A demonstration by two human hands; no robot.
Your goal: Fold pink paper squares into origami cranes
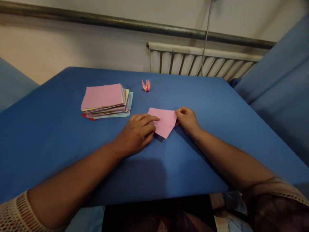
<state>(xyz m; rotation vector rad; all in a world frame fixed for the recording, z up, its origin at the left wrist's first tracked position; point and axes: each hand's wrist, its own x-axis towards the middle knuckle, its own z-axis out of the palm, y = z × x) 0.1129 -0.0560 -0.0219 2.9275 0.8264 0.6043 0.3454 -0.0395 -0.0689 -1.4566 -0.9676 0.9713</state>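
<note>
A folded pink paper sheet (pixel 164 121) lies in the middle of the blue table (pixel 60 129). My left hand (pixel 136 132) presses on the sheet's left edge with its fingers together and the index finger stretched along the paper. My right hand (pixel 187 119) pinches the sheet's right corner between thumb and fingers. A stack of coloured paper (pixel 106 100) with a pink sheet on top sits to the left of my hands. A small folded orange-pink paper figure (pixel 146 85) stands further back.
A white radiator (pixel 198 62) and a metal pipe (pixel 120 23) run along the wall behind the table. Blue padded surfaces (pixel 277 80) rise at the right and far left. The table's near edge is just above my lap.
</note>
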